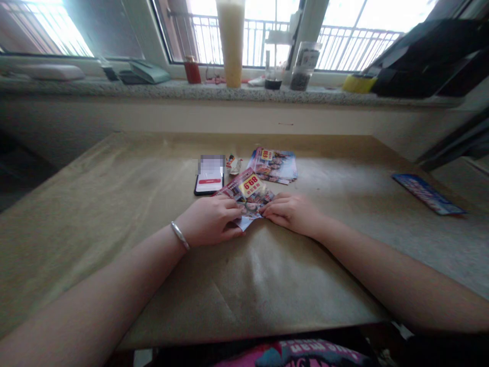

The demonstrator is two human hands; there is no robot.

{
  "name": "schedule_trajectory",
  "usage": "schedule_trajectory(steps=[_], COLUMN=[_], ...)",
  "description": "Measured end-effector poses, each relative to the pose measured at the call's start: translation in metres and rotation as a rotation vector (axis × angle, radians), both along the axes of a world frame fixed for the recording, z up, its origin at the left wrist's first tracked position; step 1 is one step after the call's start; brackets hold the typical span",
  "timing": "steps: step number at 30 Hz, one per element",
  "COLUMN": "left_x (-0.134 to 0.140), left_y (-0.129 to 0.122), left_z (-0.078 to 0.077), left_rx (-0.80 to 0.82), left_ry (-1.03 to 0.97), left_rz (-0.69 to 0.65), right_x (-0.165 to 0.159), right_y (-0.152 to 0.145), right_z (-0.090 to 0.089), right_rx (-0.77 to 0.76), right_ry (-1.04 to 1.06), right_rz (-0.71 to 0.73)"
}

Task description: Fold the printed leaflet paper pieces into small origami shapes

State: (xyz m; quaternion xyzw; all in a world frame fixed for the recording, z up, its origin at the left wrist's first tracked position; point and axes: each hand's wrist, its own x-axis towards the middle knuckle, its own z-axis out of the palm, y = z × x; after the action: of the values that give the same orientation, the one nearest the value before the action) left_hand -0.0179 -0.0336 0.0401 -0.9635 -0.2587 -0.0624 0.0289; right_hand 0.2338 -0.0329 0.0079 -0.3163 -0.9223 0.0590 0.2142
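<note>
A glossy printed flyer (250, 186) with a yellow price patch lies at a slant on the table between my hands. My left hand (210, 219), with a silver bangle at the wrist, grips the flyer's left side, fingers on top and thumb along its near edge. At the flyer's near right corner, my right hand (286, 211) pinches the paper with bunched fingers. The near edge lifts there and shows a pale underside. Just beyond lies a pile of similar flyers (277, 165). A phone (210, 176) with a lit screen rests beyond my left hand.
A small crumpled wrapper (234, 164) sits beside the phone. Far right on the brown-covered table (95, 214) is a blue packet (428, 193). The windowsill (153, 90) bears a tall yellowish cylinder (231, 46), a red jar (192, 70) and a black bag (424, 56).
</note>
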Motion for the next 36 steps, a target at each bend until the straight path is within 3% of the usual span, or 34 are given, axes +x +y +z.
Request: schedule_trajectory(steps=[6,14,20,23,30,36], left_x=[0.004,0.004,0.006,0.008,0.010,0.008], left_y=[-0.004,0.006,0.010,0.010,0.011,0.014], left_z=[-0.002,-0.012,-0.014,-0.013,-0.016,-0.020], left_rx=[0.011,-0.223,-0.370,-0.324,-0.204,-0.180], left_ry=[-0.038,-0.212,-0.311,-0.259,-0.186,-0.170], left_rz=[0.046,0.082,0.346,0.415,0.397,0.448], right_x=[-0.001,-0.002,-0.003,-0.004,-0.005,-0.004], right_y=[0.000,0.004,0.003,0.002,0.000,0.002], right_z=[-0.003,-0.003,-0.001,-0.002,-0.005,-0.007], right_rx=[0.088,-0.048,-0.041,-0.037,-0.019,0.029], right_ry=[-0.026,0.042,0.036,0.024,-0.003,0.007], right_rz=[-0.015,0.096,0.003,-0.072,-0.177,-0.037])
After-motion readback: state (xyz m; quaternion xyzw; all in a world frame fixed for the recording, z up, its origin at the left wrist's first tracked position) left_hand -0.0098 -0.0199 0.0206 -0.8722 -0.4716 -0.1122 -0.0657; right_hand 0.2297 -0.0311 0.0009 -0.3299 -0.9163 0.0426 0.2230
